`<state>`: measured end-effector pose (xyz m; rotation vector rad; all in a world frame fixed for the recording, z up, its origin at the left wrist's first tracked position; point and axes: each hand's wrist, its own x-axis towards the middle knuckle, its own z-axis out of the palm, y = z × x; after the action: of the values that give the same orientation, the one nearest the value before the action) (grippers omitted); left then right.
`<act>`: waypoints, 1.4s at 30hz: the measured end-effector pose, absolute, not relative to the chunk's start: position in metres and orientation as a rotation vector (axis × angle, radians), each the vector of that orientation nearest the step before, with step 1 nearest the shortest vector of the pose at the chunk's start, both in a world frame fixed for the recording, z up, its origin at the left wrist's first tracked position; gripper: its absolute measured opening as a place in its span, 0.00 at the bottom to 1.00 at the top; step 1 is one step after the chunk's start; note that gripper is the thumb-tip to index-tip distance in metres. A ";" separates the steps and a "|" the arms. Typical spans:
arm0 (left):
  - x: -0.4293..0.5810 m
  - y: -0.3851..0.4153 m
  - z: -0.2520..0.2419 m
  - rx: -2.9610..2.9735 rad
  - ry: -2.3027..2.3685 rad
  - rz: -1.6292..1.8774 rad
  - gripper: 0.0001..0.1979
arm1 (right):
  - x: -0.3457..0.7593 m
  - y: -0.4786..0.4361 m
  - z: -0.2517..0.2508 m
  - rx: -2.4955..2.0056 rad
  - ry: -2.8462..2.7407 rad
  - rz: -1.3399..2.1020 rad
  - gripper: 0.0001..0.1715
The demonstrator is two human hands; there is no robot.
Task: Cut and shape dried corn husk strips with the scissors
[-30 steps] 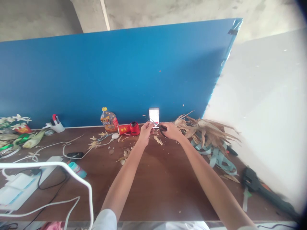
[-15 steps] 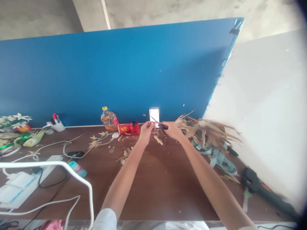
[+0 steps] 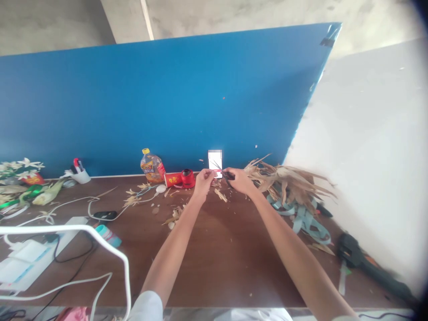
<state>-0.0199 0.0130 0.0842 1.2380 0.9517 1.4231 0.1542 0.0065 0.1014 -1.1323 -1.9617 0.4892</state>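
My right hand (image 3: 238, 179) is closed round the handles of dark scissors (image 3: 228, 175), whose blades point up and left in front of a lit phone (image 3: 216, 161). Close to the blades, my left hand (image 3: 204, 182) has its fingers pinched together; what they hold, if anything, is too small to make out. The phone stands upright against the blue panel. Beneath my hands lie a pale piece of dried husk (image 3: 220, 195) and small scraps on the brown table (image 3: 230, 258).
Dried corn husks (image 3: 290, 185) and pale blue ribbon (image 3: 310, 225) lie right, beside a black glue gun (image 3: 354, 256). Left are a red can (image 3: 173, 179), a red tape roll (image 3: 188, 178), a bottle (image 3: 152, 167) and a power strip (image 3: 36, 258). A blue panel (image 3: 187, 102) stands behind.
The scissor blades look spread wider apart now than before. Both hands stay in nearly the same place.
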 end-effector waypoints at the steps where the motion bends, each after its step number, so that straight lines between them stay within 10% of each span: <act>1: -0.020 0.012 0.084 1.269 0.963 1.416 0.13 | 0.154 0.006 0.101 -1.122 -1.926 0.537 0.19; 42: -0.008 0.011 0.080 1.206 0.926 1.413 0.11 | 0.144 0.004 0.099 -1.097 -1.915 0.489 0.23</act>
<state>-0.0081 0.0106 0.0802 1.2059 0.9264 1.4127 0.1438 0.0042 0.0993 -1.0969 -1.9152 0.4885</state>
